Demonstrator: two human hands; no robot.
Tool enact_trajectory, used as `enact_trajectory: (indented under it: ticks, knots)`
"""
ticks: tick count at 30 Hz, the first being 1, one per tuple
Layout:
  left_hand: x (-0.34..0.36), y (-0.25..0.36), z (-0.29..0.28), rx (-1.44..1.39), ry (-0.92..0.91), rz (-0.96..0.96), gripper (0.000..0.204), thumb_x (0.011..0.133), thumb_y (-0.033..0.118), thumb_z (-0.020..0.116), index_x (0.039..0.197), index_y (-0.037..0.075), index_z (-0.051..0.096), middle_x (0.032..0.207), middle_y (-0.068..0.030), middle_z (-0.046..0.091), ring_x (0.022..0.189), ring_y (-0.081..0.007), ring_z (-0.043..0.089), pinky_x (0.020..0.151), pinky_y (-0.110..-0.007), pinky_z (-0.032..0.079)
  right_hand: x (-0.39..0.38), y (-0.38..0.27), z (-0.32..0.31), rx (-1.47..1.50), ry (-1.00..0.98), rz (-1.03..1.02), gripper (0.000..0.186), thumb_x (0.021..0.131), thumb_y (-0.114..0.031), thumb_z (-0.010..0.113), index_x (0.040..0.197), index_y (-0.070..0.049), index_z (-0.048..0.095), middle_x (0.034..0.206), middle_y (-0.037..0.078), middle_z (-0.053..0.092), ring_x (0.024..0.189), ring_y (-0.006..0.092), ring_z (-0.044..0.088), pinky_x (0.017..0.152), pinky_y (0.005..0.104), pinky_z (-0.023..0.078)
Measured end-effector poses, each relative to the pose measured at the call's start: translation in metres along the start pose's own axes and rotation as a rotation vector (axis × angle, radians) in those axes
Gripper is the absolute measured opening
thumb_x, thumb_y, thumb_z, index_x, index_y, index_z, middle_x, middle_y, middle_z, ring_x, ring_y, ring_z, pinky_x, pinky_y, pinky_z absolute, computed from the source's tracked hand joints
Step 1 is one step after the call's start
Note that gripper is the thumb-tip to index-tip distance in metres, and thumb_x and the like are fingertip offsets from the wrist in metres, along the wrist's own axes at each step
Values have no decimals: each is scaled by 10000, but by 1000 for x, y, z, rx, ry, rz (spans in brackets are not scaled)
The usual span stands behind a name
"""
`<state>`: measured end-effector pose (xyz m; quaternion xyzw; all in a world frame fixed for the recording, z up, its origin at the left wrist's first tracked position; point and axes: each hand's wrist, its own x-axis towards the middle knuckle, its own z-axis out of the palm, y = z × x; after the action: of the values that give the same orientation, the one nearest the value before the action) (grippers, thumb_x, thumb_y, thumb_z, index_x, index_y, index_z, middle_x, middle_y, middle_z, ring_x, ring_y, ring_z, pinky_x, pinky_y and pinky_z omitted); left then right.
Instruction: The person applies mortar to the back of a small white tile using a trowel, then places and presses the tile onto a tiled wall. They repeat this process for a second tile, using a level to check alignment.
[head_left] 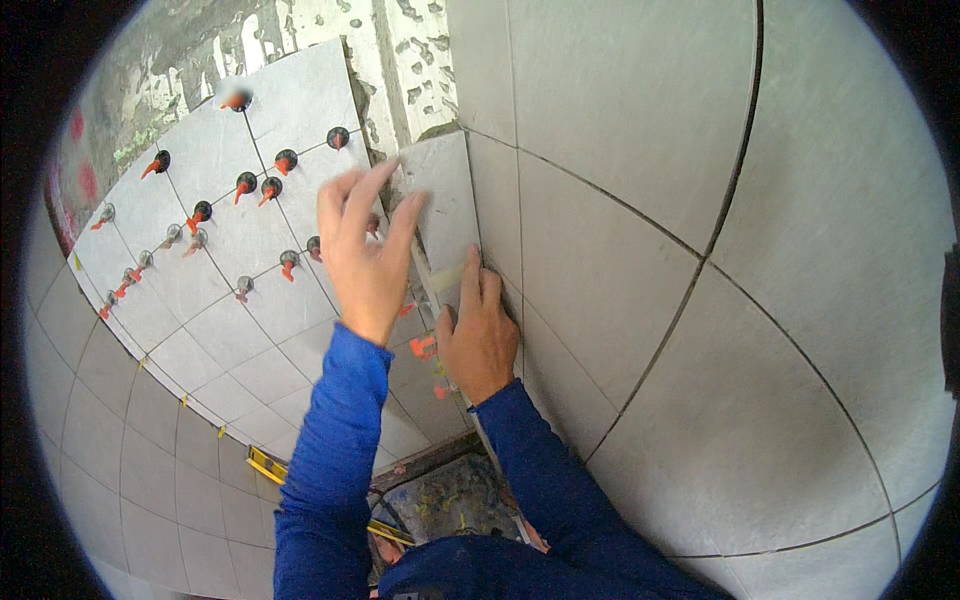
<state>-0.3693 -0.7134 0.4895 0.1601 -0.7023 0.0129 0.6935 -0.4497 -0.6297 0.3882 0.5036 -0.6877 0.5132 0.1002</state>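
Observation:
A narrow grey tile strip (445, 190) stands upright in the corner between two tiled walls. My left hand (365, 250) presses flat against its left edge, fingers spread upward. My right hand (478, 335) sits lower, its fingers laid along the strip's right edge where it meets the right wall's tiles (600, 270). Neither hand grips a tool that I can see. Both forearms wear blue sleeves.
The left wall's grey tiles (215, 235) carry several orange-and-black levelling clips (245, 183). Bare mortar (400, 60) shows above the strip. A yellow spirit level (270, 465) and a mortar-smeared surface (450, 500) lie below, near the floor.

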Motion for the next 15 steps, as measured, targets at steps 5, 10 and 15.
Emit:
enact_trajectory:
  ticks: [5,10,15]
  knots:
    - [49,3,24,119,-91,280,360,750,176,869,1100,144,792,1099,-82,580,1017,-284,520,897,-392,459,-1,1,0,-19,-19,4,894,864,-111,714,1597,24,222,1334,235,486,1097,420,643,863,463,571]
    - [53,-3,27,114,-136,280,294,751,202,868,1040,185,818,1089,-64,573,1025,-286,494,911,-399,439,1,1,-1,-30,-44,23,887,865,-112,716,1594,24,229,1329,232,490,1067,429,655,852,463,574]
    - [56,-9,28,156,-135,350,292,757,244,871,1040,196,819,1121,-45,570,1032,-275,467,923,-411,398,-1,3,1,-1,-19,-3,890,863,-82,712,1593,14,212,1330,227,491,1089,416,650,866,450,582]
